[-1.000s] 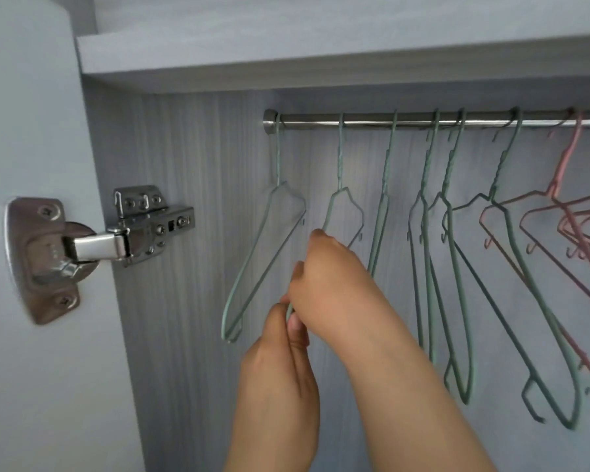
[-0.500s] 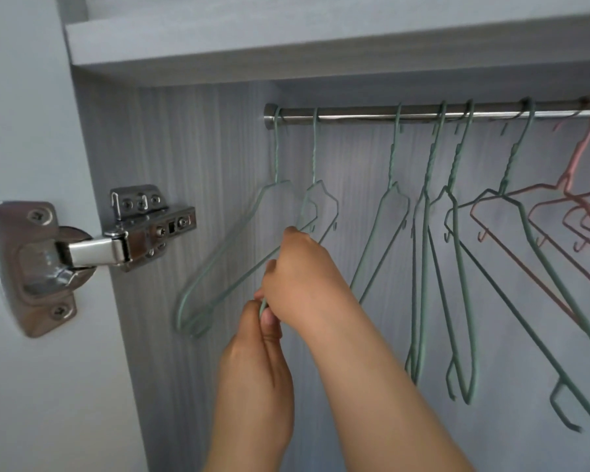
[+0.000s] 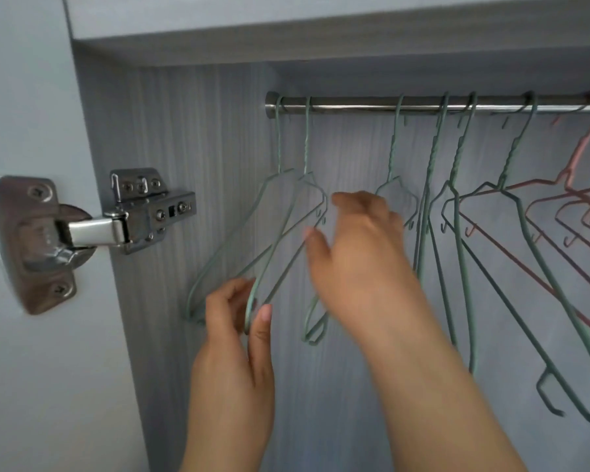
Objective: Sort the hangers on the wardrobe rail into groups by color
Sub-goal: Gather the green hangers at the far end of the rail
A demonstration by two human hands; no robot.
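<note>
Since a moment ago the right hand (image 3: 355, 240) has left the second green hanger (image 3: 306, 144) and swung toward 3 o'clock, fingers loosely spread, empty. The left hand (image 3: 234, 321) pinches that hanger's lower corner. On the rail (image 3: 355, 105), the third green hanger (image 3: 394, 148) hangs at 1 o'clock of the right fingertips, slanting toward 7.

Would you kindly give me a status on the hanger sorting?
Left hand grips second green hanger, low end. Right hand open at third green hanger. Pink hangers far right.

The lone head camera faces forward, close up, toward the rail (image 3: 355, 107) and its left end.
</note>
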